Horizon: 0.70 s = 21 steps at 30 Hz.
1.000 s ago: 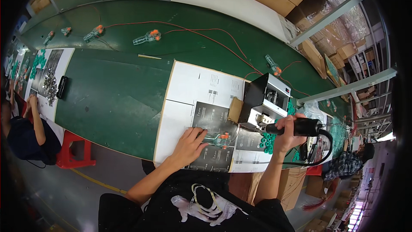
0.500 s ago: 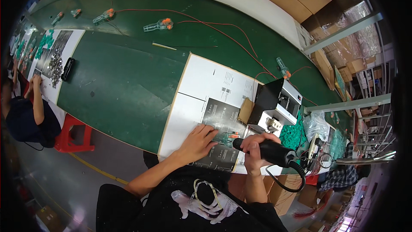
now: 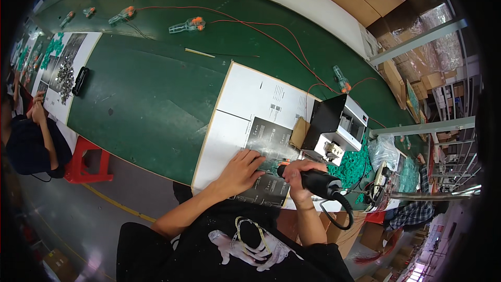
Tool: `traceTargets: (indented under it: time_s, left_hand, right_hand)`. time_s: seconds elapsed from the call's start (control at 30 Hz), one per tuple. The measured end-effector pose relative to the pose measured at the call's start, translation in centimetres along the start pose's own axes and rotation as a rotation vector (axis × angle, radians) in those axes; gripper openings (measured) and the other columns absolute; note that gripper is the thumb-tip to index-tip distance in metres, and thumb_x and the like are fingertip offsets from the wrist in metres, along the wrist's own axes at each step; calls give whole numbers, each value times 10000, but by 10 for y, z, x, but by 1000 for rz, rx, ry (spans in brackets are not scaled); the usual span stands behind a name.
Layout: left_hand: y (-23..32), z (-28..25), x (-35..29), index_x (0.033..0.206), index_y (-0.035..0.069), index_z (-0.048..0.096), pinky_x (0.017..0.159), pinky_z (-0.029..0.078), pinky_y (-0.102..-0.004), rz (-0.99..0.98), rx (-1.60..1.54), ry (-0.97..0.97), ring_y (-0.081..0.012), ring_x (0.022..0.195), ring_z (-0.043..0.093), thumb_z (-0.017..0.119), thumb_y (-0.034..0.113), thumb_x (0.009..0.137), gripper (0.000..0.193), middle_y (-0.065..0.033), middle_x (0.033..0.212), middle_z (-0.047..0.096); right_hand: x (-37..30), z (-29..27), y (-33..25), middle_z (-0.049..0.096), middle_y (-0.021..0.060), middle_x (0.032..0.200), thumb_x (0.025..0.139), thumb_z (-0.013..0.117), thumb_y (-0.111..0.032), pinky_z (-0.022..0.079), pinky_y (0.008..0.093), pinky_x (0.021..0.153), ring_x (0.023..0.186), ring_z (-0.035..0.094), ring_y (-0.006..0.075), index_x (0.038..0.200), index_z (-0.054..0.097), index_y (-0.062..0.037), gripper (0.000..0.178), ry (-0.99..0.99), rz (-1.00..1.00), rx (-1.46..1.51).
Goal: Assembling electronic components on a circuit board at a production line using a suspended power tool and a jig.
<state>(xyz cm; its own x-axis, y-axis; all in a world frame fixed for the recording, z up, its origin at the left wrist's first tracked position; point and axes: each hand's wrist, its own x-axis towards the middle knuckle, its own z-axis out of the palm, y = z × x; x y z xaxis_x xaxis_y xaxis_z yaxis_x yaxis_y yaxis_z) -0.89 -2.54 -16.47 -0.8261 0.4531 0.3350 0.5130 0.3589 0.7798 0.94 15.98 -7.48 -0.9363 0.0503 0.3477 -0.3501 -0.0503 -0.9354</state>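
My right hand (image 3: 297,178) is wrapped round a black electric screwdriver (image 3: 322,183), tilted with its tip towards the left and a thick cable curling from its back end. That tip meets a small translucent green housing with an orange part (image 3: 271,166), lying on the printed dark sheet. My left hand (image 3: 239,172) rests on the sheet, its fingertips and thumb closed about the housing's left end. The screwdriver and the fingers partly cover the housing, so the spot under the tip is hidden.
A black-and-white machine (image 3: 336,125) stands right of the sheet, beside a pile of green pieces (image 3: 352,164). Similar orange-and-green housings (image 3: 188,25) with red wires lie along the far green bench (image 3: 141,94). Another person (image 3: 36,141) sits at left, near a red stool (image 3: 88,162).
My right hand and the screwdriver have shifted slightly left, and the tip is now closer to the housing. The far housings have slid a little left. My left hand stays put.
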Motion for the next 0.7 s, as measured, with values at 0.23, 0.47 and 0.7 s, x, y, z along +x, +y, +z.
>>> traceTargets:
  time_s: [0.23,0.47,0.7]
  left_hand:
    - [0,4,0,1206,21,645,899,479,-438,-1,11,8,-341,1023,575,785,168,825,432,-133,1144,598]
    - [2,3,0,1192,22,651,905,481,-440,-12,38,2,-344,1020,573,783,171,826,416,-134,1145,607]
    - [5,1,1,1177,21,657,902,483,-428,-2,48,11,-332,1014,571,778,181,836,396,-126,1128,611]
  right_hand:
    - [-6,-5,13,648,86,805,868,718,59,563,352,699,752,655,178,1091,494,-56,336,-14,33,-119]
    - [28,-24,-28,584,65,716,902,653,35,514,332,532,513,528,149,1127,547,-44,261,395,-205,10]
    - [63,-82,-58,541,51,685,927,633,14,477,304,504,516,507,130,1176,538,16,266,674,-403,-295]
